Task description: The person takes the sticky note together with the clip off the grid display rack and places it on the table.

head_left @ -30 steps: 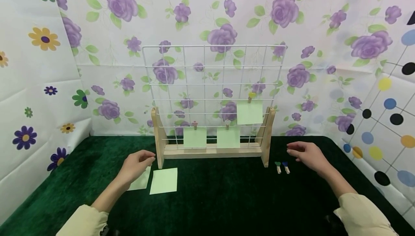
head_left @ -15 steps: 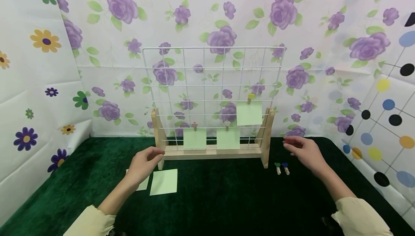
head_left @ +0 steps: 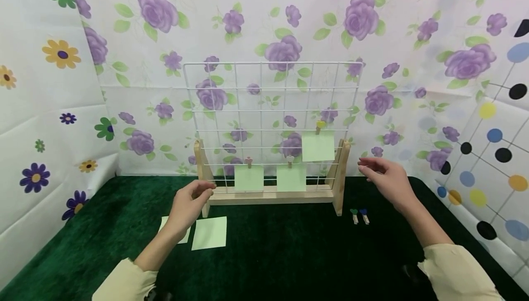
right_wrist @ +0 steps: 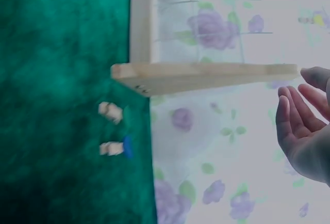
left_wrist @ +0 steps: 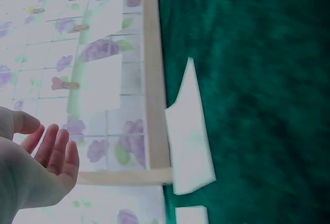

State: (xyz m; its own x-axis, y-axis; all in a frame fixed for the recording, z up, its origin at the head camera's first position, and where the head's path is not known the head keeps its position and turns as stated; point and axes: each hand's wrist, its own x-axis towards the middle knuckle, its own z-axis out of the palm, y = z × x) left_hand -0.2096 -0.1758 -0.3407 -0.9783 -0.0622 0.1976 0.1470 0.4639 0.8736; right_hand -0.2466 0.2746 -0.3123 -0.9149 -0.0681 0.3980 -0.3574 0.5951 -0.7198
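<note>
A white wire grid (head_left: 272,110) stands in a wooden base (head_left: 272,197). Two pale green paper squares hang low on it, under a pink clothespin (head_left: 249,162) and a white one (head_left: 290,161); a third square (head_left: 318,147) hangs higher at right, under a yellow-heart clothespin (head_left: 320,127). My left hand (head_left: 188,207), fingers loosely bent and holding nothing, is in front of the base's left post. Below it lie a paper square (head_left: 209,233) and another, partly hidden by the wrist. My right hand (head_left: 390,182), also holding nothing, hovers right of the right post (right_wrist: 206,74).
A green-heart clothespin (head_left: 354,216) and a blue-heart clothespin (head_left: 364,217) lie on the dark green cloth (head_left: 281,255) below my right hand. Flower-printed sheeting (head_left: 140,76) rises behind the grid, with more sheeting at both sides.
My left hand has moved right and slightly up, from over the left paper square toward the base's left post. The right hand has risen and shifted a little left. Papers and clothespins stay put.
</note>
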